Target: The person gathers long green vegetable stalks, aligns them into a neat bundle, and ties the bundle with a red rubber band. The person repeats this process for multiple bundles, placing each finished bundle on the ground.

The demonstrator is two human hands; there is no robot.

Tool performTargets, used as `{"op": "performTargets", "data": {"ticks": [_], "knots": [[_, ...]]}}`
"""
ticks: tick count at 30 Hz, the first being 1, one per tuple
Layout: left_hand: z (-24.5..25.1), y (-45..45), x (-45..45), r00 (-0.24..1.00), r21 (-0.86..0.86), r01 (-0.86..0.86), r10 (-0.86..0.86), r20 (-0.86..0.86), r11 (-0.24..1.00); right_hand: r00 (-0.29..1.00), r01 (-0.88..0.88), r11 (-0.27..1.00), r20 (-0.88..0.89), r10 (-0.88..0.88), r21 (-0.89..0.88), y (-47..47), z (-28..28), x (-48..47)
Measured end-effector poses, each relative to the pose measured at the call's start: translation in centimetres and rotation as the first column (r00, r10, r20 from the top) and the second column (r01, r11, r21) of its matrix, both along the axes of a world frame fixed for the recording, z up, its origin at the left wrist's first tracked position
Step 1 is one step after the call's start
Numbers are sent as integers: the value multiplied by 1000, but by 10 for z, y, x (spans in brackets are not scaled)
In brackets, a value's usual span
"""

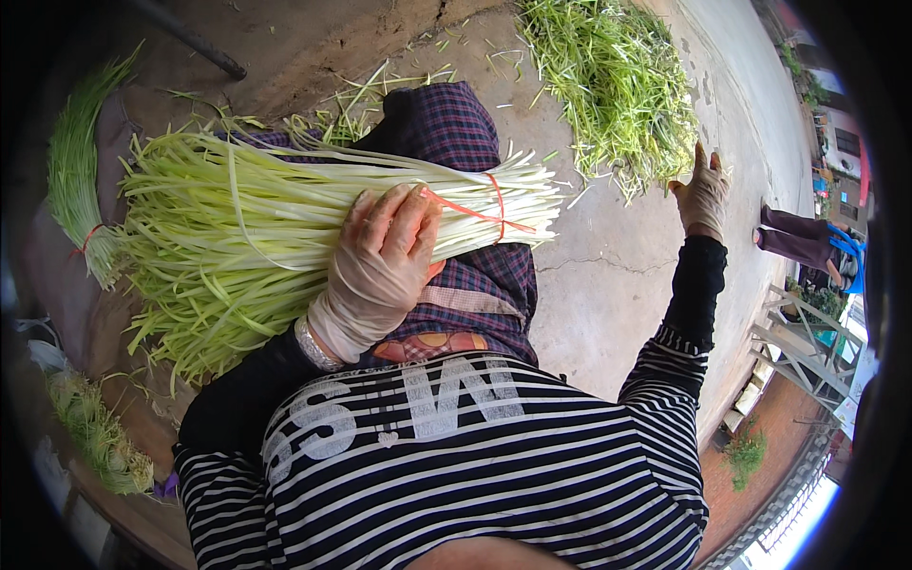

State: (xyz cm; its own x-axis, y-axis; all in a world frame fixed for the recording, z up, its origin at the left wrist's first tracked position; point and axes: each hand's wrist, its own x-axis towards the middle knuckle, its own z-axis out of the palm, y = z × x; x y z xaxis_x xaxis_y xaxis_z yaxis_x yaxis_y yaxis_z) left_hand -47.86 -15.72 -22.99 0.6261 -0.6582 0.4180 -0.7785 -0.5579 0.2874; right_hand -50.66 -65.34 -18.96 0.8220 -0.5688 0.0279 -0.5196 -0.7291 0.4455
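Note:
Across my lap lies a thick bundle of pale green and white chives [235, 206], with the cut white ends to the right. A thin red tie [496, 192] circles it near those ends, and one strand of the tie runs back to my fingertips. My left hand [385, 271], in a torn translucent glove with bare fingers showing, rests over the bundle and grips it. Out to the right, my right hand [702, 189], also gloved, is stretched away with its fingers apart and nothing in them. It is near the edge of a heap of loose green trimmings [613, 92].
A smaller tied chive bundle [75, 171] lies at the far left, and more chives [100, 434] lie at the lower left. A dark pole [192, 39] touches the ground at the upper left. On the right are a person [798, 231] and a metal frame [805, 349].

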Motion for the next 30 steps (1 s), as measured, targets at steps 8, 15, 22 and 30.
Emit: {"op": "performTargets", "data": {"ticks": [8,15,22,30], "knots": [[2,-3,-9,994,136,-66,53,98,989,577,-770,312,398,714,557,265,30,8],[14,-21,-7,988,247,-148,133,76,958,660,-744,-341,712,-239,574,297,9,21],[26,-54,-25,988,260,-115,82,133,959,709,-669,-381,392,-586,638,304,8,24],[21,-68,-11,1000,361,-28,28,4,932,799,-569,-667,131,-587,481,287,24,32]]}}
